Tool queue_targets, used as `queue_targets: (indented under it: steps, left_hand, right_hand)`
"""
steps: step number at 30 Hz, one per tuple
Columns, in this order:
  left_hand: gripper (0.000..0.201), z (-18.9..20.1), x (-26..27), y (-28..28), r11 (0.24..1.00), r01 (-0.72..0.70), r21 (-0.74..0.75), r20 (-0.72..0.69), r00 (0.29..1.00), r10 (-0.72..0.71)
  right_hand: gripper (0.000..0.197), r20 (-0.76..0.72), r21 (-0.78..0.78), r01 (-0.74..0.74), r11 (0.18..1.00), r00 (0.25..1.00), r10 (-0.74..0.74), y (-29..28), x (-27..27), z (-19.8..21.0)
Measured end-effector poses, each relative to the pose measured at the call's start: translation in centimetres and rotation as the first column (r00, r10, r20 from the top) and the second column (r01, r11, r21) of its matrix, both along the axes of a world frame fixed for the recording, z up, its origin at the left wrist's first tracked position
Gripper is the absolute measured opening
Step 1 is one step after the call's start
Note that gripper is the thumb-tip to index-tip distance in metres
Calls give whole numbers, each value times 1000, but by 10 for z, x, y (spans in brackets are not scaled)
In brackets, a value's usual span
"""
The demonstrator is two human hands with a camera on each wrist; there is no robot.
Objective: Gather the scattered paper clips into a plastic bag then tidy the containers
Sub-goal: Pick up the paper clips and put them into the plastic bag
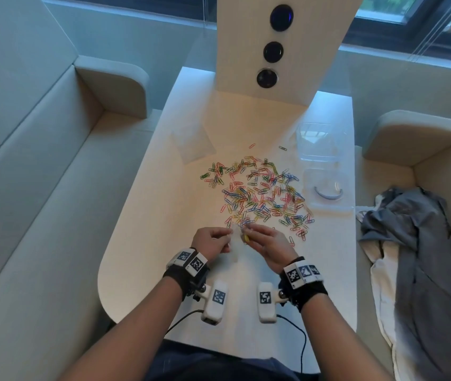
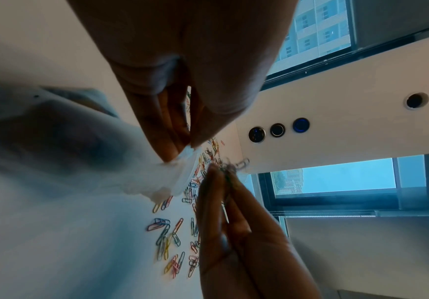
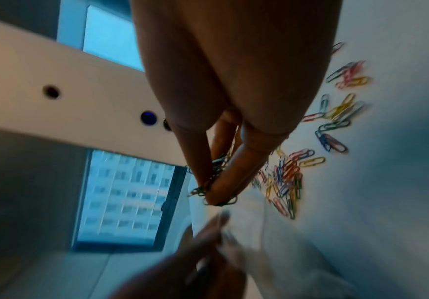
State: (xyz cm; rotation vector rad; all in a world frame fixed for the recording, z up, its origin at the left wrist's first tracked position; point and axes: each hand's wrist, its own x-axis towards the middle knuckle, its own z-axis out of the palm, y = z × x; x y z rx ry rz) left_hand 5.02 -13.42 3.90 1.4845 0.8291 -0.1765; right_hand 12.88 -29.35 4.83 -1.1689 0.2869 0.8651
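Note:
A wide heap of coloured paper clips [image 1: 260, 193] covers the middle of the white table [image 1: 142, 243]. My left hand [image 1: 213, 242] pinches the top edge of a small clear plastic bag [image 1: 234, 247], which hangs crumpled below the fingers [image 2: 172, 149]. My right hand [image 1: 263, 240] pinches a bunch of paper clips [image 3: 215, 174] right beside the bag's mouth [image 2: 182, 176]. Loose clips [image 2: 167, 236] lie on the table under both hands.
Two clear plastic containers stand at the table's right edge: a box [image 1: 319, 144] and a flatter one [image 1: 326, 188]. Another flat clear bag [image 1: 194, 145] lies at the back left. A grey garment [image 1: 417, 243] is heaped on the right seat. A panel with round sockets [image 1: 272, 52] rises behind.

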Motion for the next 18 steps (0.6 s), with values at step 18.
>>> queue_targets:
  steps: [18]
  left_hand:
    - [18, -1, -2, -2, 996, 79, 35, 49, 996, -80]
  right_hand:
    - [41, 74, -966, -223, 135, 261, 962, 38, -15, 17]
